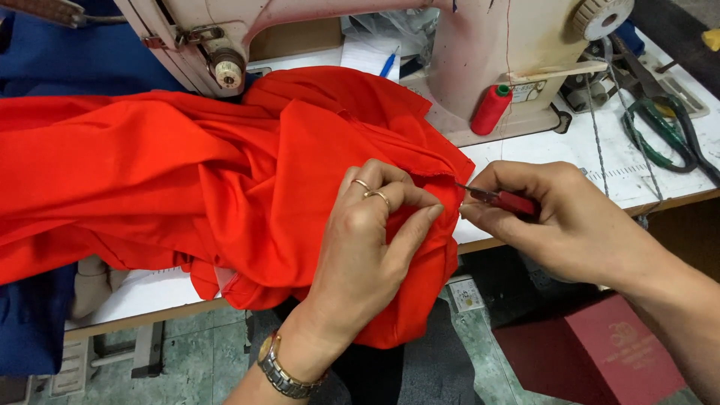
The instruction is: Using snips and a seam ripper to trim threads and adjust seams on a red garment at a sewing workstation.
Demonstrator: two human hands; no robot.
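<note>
A large bright red cloth (187,172) is heaped over the white sewing table (615,161) and hangs off its front edge. My left hand (367,232), with two rings and a wristwatch, pinches a fold of the cloth near its edge. My right hand (555,217) holds a small red-handled seam ripper (499,199), its metal tip touching the cloth's edge just beside my left fingers.
A cream sewing machine (480,52) stands at the back with a red thread spool (491,109) at its base. Green-handled scissors (660,131) lie at the right. Blue fabric (67,56) lies at the back left, and a dark red box (600,352) sits on the floor.
</note>
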